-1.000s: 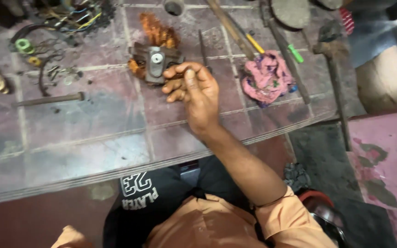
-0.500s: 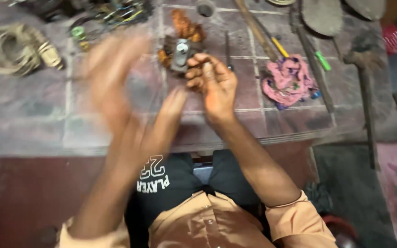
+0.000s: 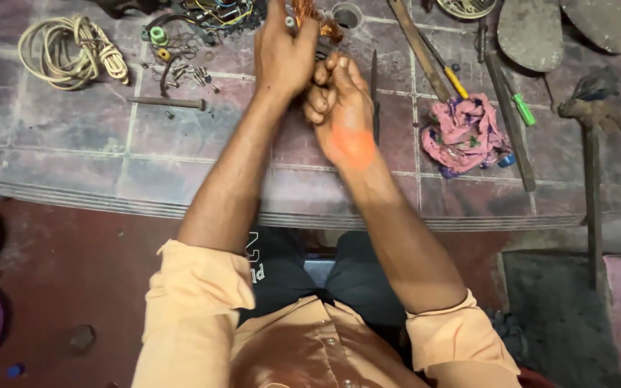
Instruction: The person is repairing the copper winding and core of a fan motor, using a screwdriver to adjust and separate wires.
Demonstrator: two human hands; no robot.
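Since half a second ago the left hand (image 3: 282, 54) has come up from near the body to the far edge of the bench (image 3: 73, 151), fingers closing around the copper winding (image 3: 309, 13). The right hand (image 3: 339, 108) stays beside it, touching, fingers curled; whether it grips anything I cannot tell. A pink rag (image 3: 465, 133) lies well right, a rope coil (image 3: 70, 50) far left.
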